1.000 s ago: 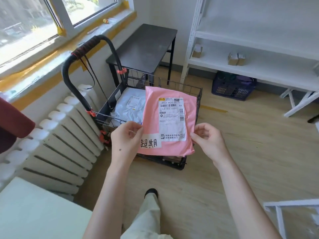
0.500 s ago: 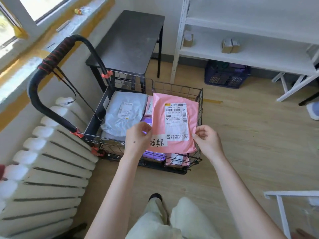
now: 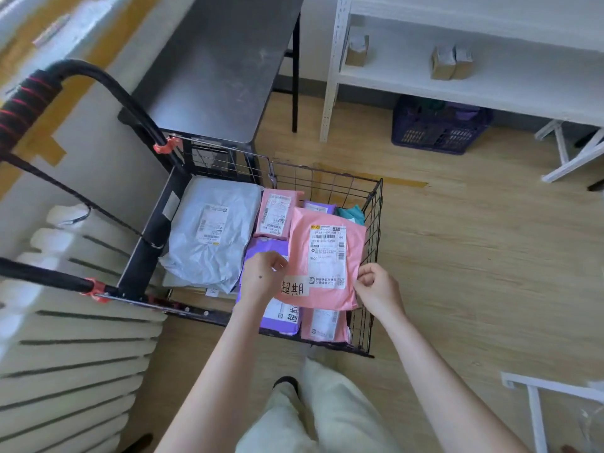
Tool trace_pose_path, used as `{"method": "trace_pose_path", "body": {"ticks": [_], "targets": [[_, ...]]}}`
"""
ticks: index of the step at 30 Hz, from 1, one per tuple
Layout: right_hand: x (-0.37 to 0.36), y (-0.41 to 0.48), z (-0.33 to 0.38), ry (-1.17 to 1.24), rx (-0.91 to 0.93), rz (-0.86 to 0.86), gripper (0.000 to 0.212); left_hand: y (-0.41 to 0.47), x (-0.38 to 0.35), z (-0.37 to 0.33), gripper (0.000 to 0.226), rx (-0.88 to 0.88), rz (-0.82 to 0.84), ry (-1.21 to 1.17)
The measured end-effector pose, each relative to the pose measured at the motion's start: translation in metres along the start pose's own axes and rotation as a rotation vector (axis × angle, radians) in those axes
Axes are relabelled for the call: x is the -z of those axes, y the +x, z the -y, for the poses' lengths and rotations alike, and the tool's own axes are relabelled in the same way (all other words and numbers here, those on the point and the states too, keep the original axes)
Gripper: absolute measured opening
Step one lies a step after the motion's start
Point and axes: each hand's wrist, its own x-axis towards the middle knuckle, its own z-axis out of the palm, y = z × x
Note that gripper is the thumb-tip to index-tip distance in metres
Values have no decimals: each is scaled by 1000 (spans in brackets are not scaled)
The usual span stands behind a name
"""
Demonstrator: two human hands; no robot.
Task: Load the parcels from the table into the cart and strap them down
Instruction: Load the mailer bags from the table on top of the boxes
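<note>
Radiator (image 3: pixel 65 354) fills the lower left of the frame, white and ribbed. The black handle (image 3: pixel 98 80) of the cart (image 3: pixel 374 243) arches over it at upper left. A black cord (image 3: pixel 75 194) stretches from the left edge down to the cart's left wall.

Inside the cart, the left half is taken up by a big grey parcel (image 3: pixel 209 233) lying flat, label up. Behind the cart in the upper middle sits a dark table (image 3: pixel 222 60). Next over, a small pink parcel (image 3: pixel 276 214) lies toward the far wall, with a purple parcel (image 3: pixel 261 253) just in front of it.

Left hand (image 3: pixel 261 279) pinches the lower left edge of a larger pink parcel (image 3: pixel 323 263), and right hand (image 3: pixel 376 286) pinches its lower right edge. So it's gripped from both sides, label up, over the right half of the cart on top of the other bags. Can't tell if it's already resting on them or just above. A teal parcel (image 3: pixel 351 214) peeks out behind it by the right wire wall.

Far right, there's a white shelf (image 3: pixel 457 89) at the top, with a blue crate (image 3: pixel 438 129) on the wood floor under it.
</note>
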Motion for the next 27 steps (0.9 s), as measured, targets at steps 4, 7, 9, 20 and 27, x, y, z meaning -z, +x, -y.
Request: {"method": "trace_pose_path", "body": {"ticks": [4,7,9,20,27], "targets": [[1,44,5,-3,-53,105,24,39,-27,-15,16,108,-47,-68],[-6,77,8,-20,-95,154,29,63,-42,-22,15,181,-87,-114],[-12,99,9,-23,-123,145,32,79,-49,-23,18,207,-79,-128],[-78,186,10,-168,-323,163,36,170,-79,-5,16,303,67,-67],[-100,209,-7,-174,-422,161,15,192,-92,8,27,295,235,-23]]}}
